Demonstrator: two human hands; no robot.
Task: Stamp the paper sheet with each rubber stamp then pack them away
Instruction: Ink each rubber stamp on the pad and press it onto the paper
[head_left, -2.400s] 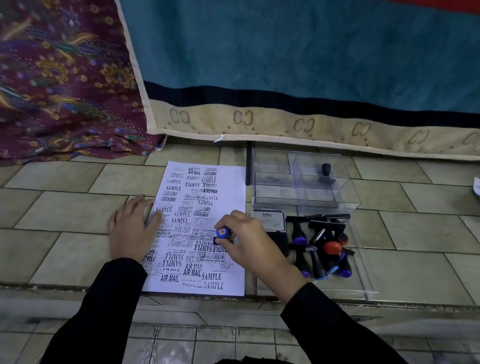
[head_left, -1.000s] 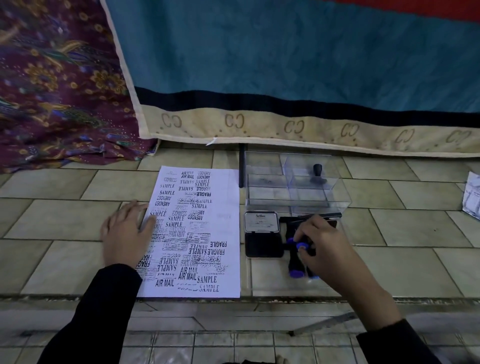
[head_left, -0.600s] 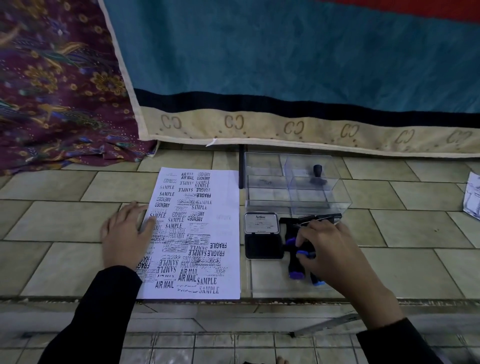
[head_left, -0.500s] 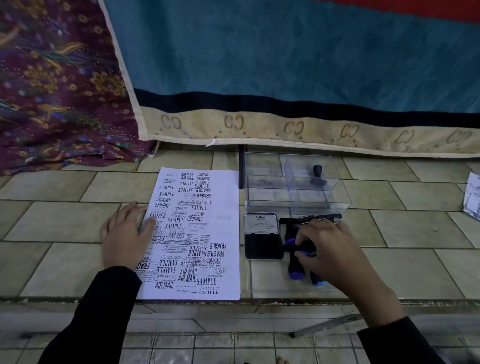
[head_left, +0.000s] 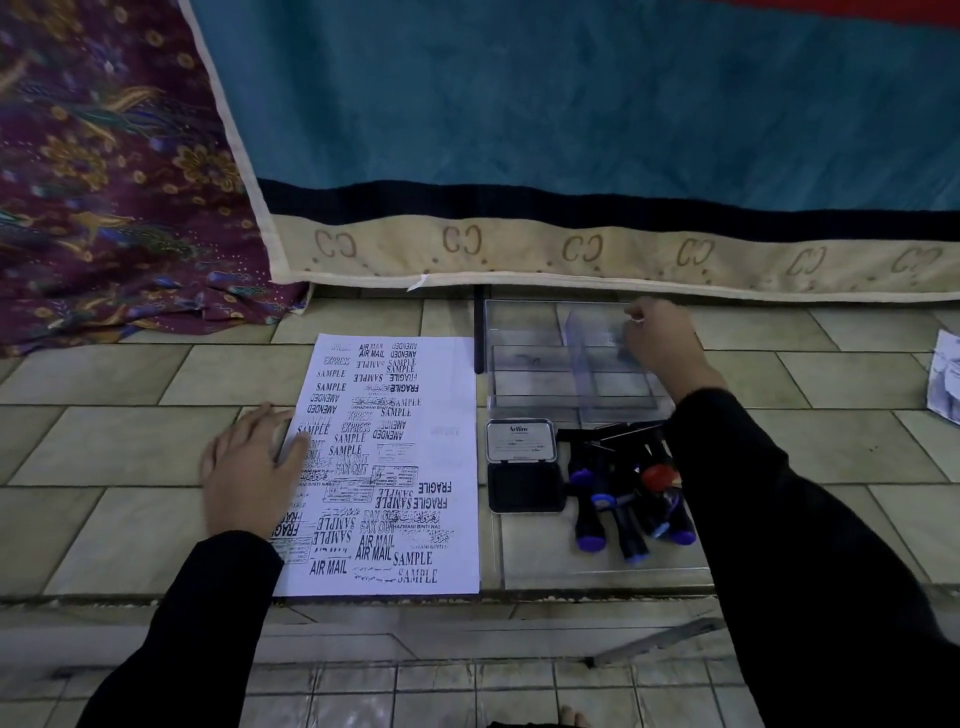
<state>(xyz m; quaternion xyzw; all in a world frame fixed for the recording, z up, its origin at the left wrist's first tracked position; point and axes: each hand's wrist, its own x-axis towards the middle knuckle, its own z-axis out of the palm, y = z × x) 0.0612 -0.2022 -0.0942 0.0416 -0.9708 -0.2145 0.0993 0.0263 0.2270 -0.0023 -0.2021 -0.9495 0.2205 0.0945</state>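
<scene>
A white paper sheet (head_left: 449, 374) covered in black stamp prints lies on the tiled ledge. My left hand (head_left: 249, 473) rests flat on its left edge. My right hand (head_left: 660, 343) reaches into the right compartment of a clear plastic box (head_left: 524, 364) at the back. Its fingers are curled down around a blue-capped rubber stamp, of which only a bluish bit shows. An open black ink pad (head_left: 524, 486) sits right of the paper. Beside it lies a pile of black rubber stamps (head_left: 613, 504) with blue caps and one red cap (head_left: 655, 475), on a clear flat lid (head_left: 545, 564).
A teal blanket (head_left: 571, 130) with a beige border hangs behind the box, a patterned purple cloth (head_left: 104, 182) at the left. A black rod (head_left: 478, 332) stands between paper and box. A scrap of printed paper (head_left: 945, 379) lies far right. The ledge's front edge (head_left: 363, 603) runs below the sheet.
My right hand left the stamp pile and moved back into the clear box, which now hides the black stamp that stood there. My left hand stayed on the paper.
</scene>
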